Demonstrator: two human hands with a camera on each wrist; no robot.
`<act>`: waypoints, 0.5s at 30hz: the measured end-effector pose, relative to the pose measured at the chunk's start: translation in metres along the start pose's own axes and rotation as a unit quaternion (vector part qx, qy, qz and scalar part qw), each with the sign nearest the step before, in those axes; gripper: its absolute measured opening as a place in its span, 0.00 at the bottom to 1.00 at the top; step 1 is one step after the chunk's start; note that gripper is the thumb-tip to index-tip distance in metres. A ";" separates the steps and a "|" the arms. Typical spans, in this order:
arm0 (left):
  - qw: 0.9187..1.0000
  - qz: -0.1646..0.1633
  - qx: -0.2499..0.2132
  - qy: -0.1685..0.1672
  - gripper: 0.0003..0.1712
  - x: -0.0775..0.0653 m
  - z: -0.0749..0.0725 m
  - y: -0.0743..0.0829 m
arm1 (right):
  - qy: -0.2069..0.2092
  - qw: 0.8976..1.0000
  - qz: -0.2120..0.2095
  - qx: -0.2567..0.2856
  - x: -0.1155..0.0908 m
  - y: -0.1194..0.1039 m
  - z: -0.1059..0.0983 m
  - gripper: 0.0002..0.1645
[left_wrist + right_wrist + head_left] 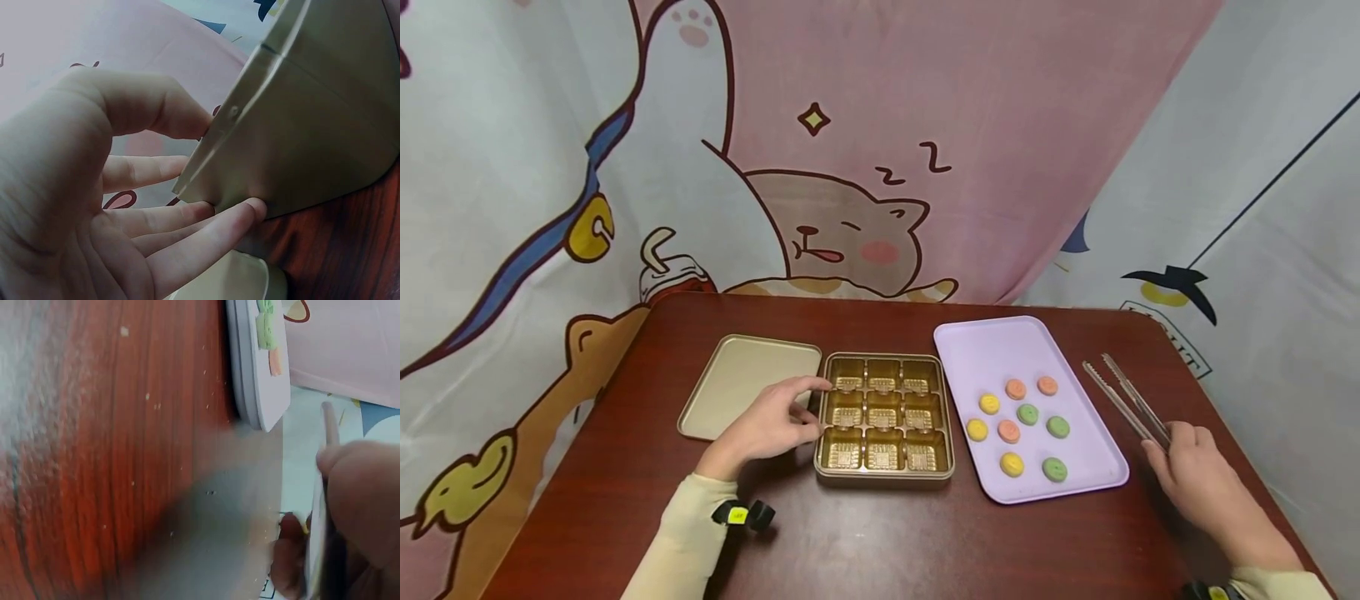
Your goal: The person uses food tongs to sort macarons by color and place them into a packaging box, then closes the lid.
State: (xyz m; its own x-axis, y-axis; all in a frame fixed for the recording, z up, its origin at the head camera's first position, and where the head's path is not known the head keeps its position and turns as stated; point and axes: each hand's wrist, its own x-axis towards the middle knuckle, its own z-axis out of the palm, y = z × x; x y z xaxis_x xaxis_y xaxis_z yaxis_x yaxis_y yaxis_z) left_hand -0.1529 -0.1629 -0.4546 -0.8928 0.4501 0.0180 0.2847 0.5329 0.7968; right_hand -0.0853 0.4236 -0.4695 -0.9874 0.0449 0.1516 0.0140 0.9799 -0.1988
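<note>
A gold box (885,477) with a gold insert of several square compartments (884,408) sits mid-table. My left hand (777,419) is at its left side, with thumb and fingertips spread along the rim and wall. In the left wrist view, fingers (231,228) of that hand touch the box's outer wall (312,131). At the right, my right hand (1198,475) grips metal tongs (1127,400) near their closed end, tips pointing away and slightly apart. Between the hands lies a lilac tray (992,350) with yellow macarons (1012,464), green macarons (1055,469) and orange macarons (1009,431).
A flat gold lid (752,375) lies left of the box, partly behind my left hand. The dark red wooden table (880,542) extends toward me. A curtain with cartoon animals (850,225) hangs along the table's back and sides.
</note>
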 end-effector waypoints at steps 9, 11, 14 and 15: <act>1.000 0.002 -0.008 0.000 0.37 -0.001 0.000 -0.002 | -0.091 0.996 -0.013 -0.014 0.002 -0.012 -0.014 0.36; 1.000 0.002 -0.012 -0.002 0.37 -0.001 0.000 -0.002 | -0.105 0.994 -0.014 -0.025 0.003 -0.013 -0.014 0.37; 1.000 0.003 -0.019 -0.003 0.37 -0.001 -0.001 -0.002 | -0.111 0.993 -0.027 -0.041 0.004 -0.014 -0.013 0.37; 1.000 0.002 -0.022 -0.003 0.37 -0.001 -0.001 -0.002 | -0.110 0.992 -0.032 -0.046 0.004 -0.014 -0.012 0.37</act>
State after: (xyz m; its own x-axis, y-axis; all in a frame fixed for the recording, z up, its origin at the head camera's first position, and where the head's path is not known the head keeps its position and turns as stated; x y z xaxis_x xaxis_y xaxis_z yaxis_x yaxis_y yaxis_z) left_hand -0.1532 -0.1648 -0.4557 -0.8892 0.4572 0.0176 0.2732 0.4997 0.8220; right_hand -0.0874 0.4123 -0.4540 -0.9971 -0.0515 -0.0558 -0.0454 0.9934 -0.1049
